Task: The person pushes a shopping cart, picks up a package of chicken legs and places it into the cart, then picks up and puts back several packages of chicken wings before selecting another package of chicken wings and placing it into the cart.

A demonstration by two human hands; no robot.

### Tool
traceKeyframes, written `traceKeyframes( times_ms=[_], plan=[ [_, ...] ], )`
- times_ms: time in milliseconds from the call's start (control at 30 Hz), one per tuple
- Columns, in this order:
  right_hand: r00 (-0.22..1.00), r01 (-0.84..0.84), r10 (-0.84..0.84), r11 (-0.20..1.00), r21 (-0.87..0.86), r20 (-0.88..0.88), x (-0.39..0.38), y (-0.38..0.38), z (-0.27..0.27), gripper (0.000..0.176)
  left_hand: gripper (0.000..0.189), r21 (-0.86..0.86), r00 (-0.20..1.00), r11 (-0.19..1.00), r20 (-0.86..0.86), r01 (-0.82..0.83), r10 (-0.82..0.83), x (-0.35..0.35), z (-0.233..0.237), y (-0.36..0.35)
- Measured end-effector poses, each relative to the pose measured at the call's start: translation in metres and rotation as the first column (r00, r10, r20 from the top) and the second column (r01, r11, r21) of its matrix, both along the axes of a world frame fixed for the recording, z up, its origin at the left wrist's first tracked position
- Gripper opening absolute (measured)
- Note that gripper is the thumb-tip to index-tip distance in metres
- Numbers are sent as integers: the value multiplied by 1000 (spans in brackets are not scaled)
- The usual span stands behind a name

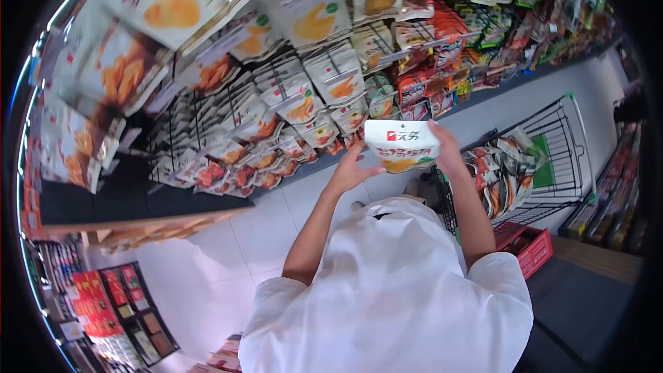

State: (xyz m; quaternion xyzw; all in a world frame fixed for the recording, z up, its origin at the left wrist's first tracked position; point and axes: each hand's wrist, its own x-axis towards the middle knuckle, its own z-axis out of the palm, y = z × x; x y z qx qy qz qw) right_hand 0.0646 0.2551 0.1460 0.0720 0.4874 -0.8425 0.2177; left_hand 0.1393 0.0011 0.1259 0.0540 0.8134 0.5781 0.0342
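A white snack pouch (402, 144) with a red logo, dark lettering and a yellow food picture is held up in front of my chest. My right hand (447, 150) grips its right edge, with the fingers partly hidden behind it. At the pouch's lower left is my left hand (348, 170), its thumb and fingers spread apart and the fingertips close to the pouch's edge. Past the hands, hanging pouches (340, 83) in similar packaging fill the shelf display.
On my right stands a wire shopping cart (563, 159) loaded with snack bags (507, 173). A red box (523, 249) sits near my right elbow. The shelf's dark base (138, 211) runs along the left, over a tiled floor (235, 249). Another stocked shelf (608, 186) stands at far right.
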Motion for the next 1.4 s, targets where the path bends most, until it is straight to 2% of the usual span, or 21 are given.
traceKeyframes(
  times_ms=[67, 133, 233, 267, 367, 400, 500, 533, 633, 667, 767, 800, 900, 1067, 1167, 1200, 1300, 1333, 1400],
  plan=[
    [993, -112, 113, 993, -46, 24, 10, -42, 4, 43, 64, 158, 993, 987, 114, 4, -22, 21, -6, -18],
    [989, -118, 123, 990, -78, 76, 18, -79, 8, 42, 57, 343, 968, 938, 249, -54, -35, 41, -16, -37],
    [973, -162, 181, 977, -138, 143, 16, -113, -3, 44, 51, 444, 935, 889, 348, -110, -58, 68, -24, -65],
    [964, -175, 204, 970, -169, 172, 19, -121, -9, 45, 48, 517, 950, 846, 309, -131, -42, 78, -22, -69],
    [971, -170, 186, 979, -114, 150, 21, -147, 6, 46, 48, 499, 969, 852, 243, -160, 39, 93, -26, -81],
    [971, -191, 207, 973, -129, 123, 16, -154, 4, 41, 48, 495, 963, 848, 262, -192, 65, 94, -23, -86],
    [956, -232, 245, 968, 95, -160, 21, -178, 35, 30, 48, 517, 936, 793, 301, -323, 184, 103, -6, -95],
    [935, -270, 281, 959, 80, -215, 13, -184, 31, 28, 47, 539, 925, 757, 294, -369, 242, 105, -3, -99],
    [864, -316, 399, 904, 288, -307, 22, -206, 49, 37, 46, 551, 901, 713, 268, -434, 341, 108, -2, -114],
    [844, -344, 415, 904, 253, -339, 22, -212, 47, 49, 46, 546, 894, 709, 285, -447, 344, 110, -4, -120],
    [819, -391, 458, 886, 248, -345, 31, -225, 42, 46, 44, 560, 889, 691, 264, -457, 375, 112, 5, -132],
    [815, -418, 499, 858, 299, -293, 35, -225, 47, 56, 44, 555, 886, 692, 255, -462, 388, 111, 7, -134],
    [767, -490, 566, 821, 295, -302, 43, -220, 32, 54, 44, 553, 889, 700, 216, -453, 404, 107, 14, -138],
    [749, -541, 624, 770, 339, -222, 53, -206, 23, 52, 46, 511, 915, 765, 127, -391, 383, 84, 25, -154],
    [749, -546, 637, 749, 375, -182, 51, -209, 25, 51, 46, 481, 917, 788, 97, -383, 386, 67, 45, -164],
    [762, -528, 617, 767, 366, -196, 50, -214, 26, 47, 46, 505, 917, 784, 37, -361, 398, 60, 50, -166],
    [774, -505, 603, 772, 387, -192, 34, -227, 31, 43, 47, 531, 928, 782, 21, -327, 373, 40, 64, -175],
    [772, -468, 605, 749, 470, -196, 23, -230, 27, 40, 46, 502, 930, 800, 25, -330, 368, 32, 67, -178],
    [786, -438, 574, 780, 446, -230, 11, -238, 34, 38, 46, 512, 908, 778, 14, -365, 418, 21, 78, -180]
  ],
)
